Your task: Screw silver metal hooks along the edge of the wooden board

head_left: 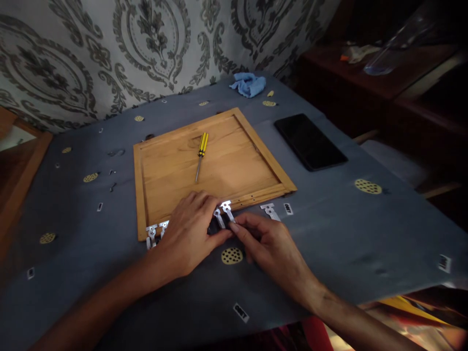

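Metal bracket (227,208) lies at the wooden panel's (226,165) near edge, its end pinched in the right hand's (268,240) grip. Left hand's (193,222) grip: I cannot tell. Apparent step: positioning. Next move calls for steady alignment.

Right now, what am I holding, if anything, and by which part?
Your right hand appears to pinch a silver metal hinge by its near end. Your left hand is beside it; whether it grips anything cannot be told.
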`<action>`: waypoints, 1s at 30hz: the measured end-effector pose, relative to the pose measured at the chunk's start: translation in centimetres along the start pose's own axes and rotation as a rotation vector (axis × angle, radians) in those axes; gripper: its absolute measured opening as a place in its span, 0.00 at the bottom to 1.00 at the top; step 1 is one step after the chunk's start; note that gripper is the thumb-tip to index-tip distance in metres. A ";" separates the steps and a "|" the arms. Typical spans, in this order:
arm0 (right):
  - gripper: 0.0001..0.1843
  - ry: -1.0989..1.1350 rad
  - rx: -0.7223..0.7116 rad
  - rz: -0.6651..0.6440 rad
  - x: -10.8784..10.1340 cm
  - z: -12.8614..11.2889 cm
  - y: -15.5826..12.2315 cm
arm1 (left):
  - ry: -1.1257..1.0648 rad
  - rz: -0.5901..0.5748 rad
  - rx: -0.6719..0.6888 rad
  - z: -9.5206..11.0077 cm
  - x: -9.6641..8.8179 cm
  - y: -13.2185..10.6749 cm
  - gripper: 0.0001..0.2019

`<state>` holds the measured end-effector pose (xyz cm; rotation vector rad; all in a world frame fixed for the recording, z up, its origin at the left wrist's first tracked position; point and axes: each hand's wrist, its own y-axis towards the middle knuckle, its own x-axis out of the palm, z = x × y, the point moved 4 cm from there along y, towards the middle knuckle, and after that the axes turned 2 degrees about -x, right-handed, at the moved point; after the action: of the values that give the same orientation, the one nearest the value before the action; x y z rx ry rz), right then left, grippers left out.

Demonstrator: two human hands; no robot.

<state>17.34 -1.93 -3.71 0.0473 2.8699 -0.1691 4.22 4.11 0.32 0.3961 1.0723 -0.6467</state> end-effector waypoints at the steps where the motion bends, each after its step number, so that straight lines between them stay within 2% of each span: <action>1: 0.14 -0.005 -0.003 0.003 0.0 0.0 0.0 | 0.009 -0.003 -0.002 0.0 0.0 0.0 0.20; 13: 0.18 -0.071 -0.031 0.017 -0.3 -0.2 -0.1 | 0.183 -0.006 -0.034 0.7 0.5 -0.1 0.17; 17: 0.19 -0.078 -0.042 0.020 -0.3 -0.4 -0.2 | 0.183 -0.002 -0.053 0.9 0.6 0.0 0.13; 24: 0.18 -0.094 -0.062 0.037 -0.5 -0.6 -0.2 | 0.144 -0.005 -0.060 1.0 0.5 0.0 0.13; 30: 0.13 -0.101 -0.047 0.097 -0.6 -0.2 -0.8 | 0.152 -0.016 -0.076 1.0 0.6 0.0 0.13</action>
<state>17.86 -2.73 -3.24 0.1637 2.7619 -0.0826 5.12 3.37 0.21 0.3754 1.2424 -0.5952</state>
